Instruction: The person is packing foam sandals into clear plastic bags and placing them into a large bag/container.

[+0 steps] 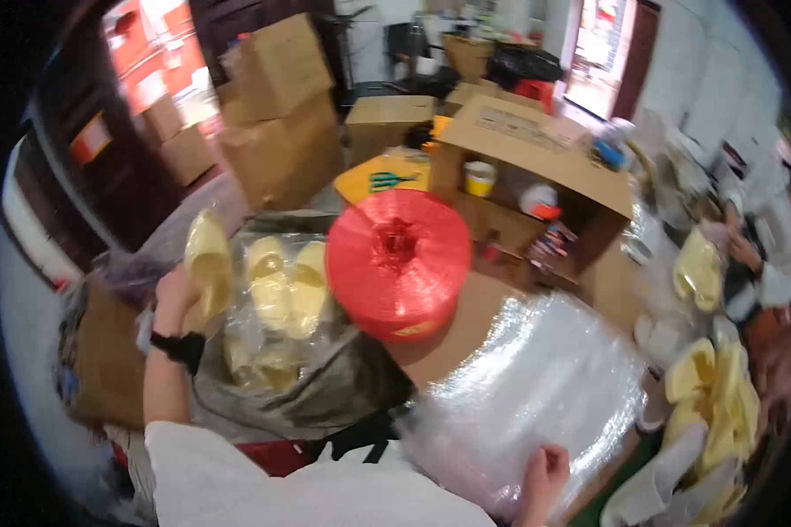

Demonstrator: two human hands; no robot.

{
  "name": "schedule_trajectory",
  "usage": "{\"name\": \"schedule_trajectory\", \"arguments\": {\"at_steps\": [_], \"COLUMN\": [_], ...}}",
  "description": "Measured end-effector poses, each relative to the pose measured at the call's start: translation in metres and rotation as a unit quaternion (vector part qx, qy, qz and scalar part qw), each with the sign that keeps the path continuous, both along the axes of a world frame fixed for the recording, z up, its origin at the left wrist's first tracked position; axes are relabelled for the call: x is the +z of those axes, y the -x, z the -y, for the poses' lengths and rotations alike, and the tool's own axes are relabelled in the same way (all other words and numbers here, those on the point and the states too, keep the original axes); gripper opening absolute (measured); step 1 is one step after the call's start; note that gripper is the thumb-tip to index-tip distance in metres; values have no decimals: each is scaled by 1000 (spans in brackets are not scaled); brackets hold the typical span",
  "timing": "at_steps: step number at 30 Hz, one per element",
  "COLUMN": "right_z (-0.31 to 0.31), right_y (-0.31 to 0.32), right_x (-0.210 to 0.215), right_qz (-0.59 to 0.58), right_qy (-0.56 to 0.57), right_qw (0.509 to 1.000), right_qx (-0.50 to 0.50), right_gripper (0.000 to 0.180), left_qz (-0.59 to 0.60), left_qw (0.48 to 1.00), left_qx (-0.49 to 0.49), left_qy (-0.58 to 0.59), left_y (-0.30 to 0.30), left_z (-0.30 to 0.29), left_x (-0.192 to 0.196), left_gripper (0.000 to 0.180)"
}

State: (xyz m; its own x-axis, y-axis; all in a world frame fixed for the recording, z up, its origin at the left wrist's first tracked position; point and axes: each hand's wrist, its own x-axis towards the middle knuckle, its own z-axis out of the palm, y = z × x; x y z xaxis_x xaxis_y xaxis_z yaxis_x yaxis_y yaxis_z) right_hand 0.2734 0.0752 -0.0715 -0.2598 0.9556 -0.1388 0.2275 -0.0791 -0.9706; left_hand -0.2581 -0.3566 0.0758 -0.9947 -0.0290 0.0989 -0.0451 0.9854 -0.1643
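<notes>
My left hand (176,294) is closed around a pale yellow slipper (208,259), held up at the left edge of a grey-green sack. In the sack's mouth lie several more yellow slippers (288,285) wrapped in clear plastic. On the right, my right hand (547,474) is over the near edge of a pile of clear plastic bags (536,378). Its fingers are curled in, and whatever they may hold is hidden. A large roll of red plastic twine (400,263) stands between the sack and the bags.
Behind the bags, an open cardboard box (536,145) lies on its side with a yellow-and-white cup (479,178) in it. Green-handled scissors (391,181) lie beyond the roll. Yellow slippers (712,391) are heaped at right, where another person's hands (743,246) are near a bagged slipper.
</notes>
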Motion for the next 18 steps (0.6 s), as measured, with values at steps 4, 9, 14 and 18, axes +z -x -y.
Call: {"name": "schedule_trajectory", "arguments": {"at_steps": [4, 9, 14, 18], "right_z": [-1, -3, -3, -2], "right_y": [2, -3, -3, 0], "right_x": [-5, -9, -13, -8], "right_qz": [-17, -20, -10, -1], "right_qy": [-18, -32, -49, -50], "right_qw": [1000, 999, 999, 999], "right_qx": [2, 10, -1, 8], "right_gripper": [8, 8, 10, 11], "left_qz": [133, 211, 327, 355], "left_qw": [991, 977, 904, 912], "left_qx": [-32, -29, 38, 61], "left_qy": [-1, -33, -274, -196], "left_y": [29, 57, 7, 6], "left_z": [60, 115, 162, 186], "left_x": [-75, -165, -213, -236], "left_gripper": [39, 36, 46, 54]}}
